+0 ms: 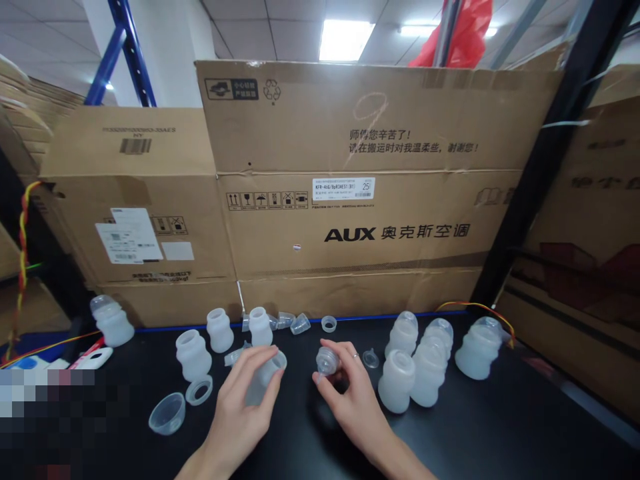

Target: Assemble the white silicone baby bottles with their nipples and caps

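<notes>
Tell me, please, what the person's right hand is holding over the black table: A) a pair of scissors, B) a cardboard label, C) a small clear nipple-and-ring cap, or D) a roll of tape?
C: the right hand pinches a small clear nipple cap between its fingertips, while the left hand grips a translucent bottle lying beside it on the black table.

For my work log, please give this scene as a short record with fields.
left hand: left hand grips a bottle body
right hand: right hand pinches a teat ring
surface: black table
right side: group of capped bottles
left side: open bottles, loose ring, clear cap
behind: cardboard boxes
</notes>
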Motion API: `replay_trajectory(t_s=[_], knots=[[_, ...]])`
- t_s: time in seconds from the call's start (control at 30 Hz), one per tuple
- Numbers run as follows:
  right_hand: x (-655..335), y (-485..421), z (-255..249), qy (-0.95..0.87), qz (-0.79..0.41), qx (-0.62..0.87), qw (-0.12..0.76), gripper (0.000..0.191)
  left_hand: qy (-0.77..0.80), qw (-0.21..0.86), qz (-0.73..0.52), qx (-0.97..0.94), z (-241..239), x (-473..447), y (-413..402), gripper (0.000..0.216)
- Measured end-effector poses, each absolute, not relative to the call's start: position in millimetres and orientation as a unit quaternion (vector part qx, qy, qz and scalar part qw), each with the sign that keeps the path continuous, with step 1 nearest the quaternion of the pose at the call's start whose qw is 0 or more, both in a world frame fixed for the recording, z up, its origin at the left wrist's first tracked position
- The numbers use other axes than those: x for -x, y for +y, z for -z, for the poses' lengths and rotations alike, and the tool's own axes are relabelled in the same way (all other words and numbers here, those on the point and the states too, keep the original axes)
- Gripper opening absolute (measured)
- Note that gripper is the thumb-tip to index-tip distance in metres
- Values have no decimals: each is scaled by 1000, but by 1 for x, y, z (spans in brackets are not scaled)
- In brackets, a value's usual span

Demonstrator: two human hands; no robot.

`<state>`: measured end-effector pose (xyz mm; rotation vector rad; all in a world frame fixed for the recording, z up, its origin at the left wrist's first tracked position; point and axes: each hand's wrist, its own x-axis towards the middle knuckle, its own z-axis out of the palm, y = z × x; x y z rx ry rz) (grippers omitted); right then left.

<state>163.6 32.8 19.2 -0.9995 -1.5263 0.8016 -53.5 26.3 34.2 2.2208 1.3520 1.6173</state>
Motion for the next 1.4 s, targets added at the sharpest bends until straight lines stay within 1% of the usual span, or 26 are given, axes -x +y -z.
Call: replay_trajectory(t_s=[0.1, 0.17, 0.23, 0.33, 0.57, 0.77, 0.83, 0.93, 1.03, 1.13, 1.3, 1.4], knots=[[-163, 31, -21, -648, -345, 421, 533, 42, 414, 150, -615, -654, -33, 44, 20, 37], [-163, 30, -23, -652, -347, 420, 528, 43, 399, 215, -632, -628, -30, 40, 20, 40], [-164, 29, -25, -653, -350, 416, 527, 43, 393, 252, -632, -619, -26, 39, 22, 39], [-167, 27, -28, -654, -358, 415, 522, 47, 390, 278, -632, -609, -22, 37, 22, 41], [-168, 19, -28, -631, -418, 391, 524, 58, 384, 272, -648, -599, -25, 27, 6, 36], [-168, 14, -27, -648, -403, 396, 511, 61, 371, 274, -610, -644, -12, 24, 3, 41], [-168, 15, -29, -654, -409, 390, 503, 59, 382, 300, -613, -623, -7, 18, 0, 45], [-168, 16, -32, -670, -428, 363, 486, 51, 380, 340, -618, -599, -3, 7, -5, 53], [-167, 15, -34, -680, -440, 354, 467, 48, 359, 354, -617, -605, -1, 2, -8, 61], [-166, 14, -36, -677, -455, 355, 458, 50, 342, 342, -618, -620, -2, 2, -9, 63], [-162, 12, -37, -664, -494, 348, 441, 46, 338, 277, -619, -653, -2, 6, -10, 48], [-161, 11, -36, -639, -523, 354, 439, 45, 340, 248, -618, -664, 2, 7, -11, 47]])
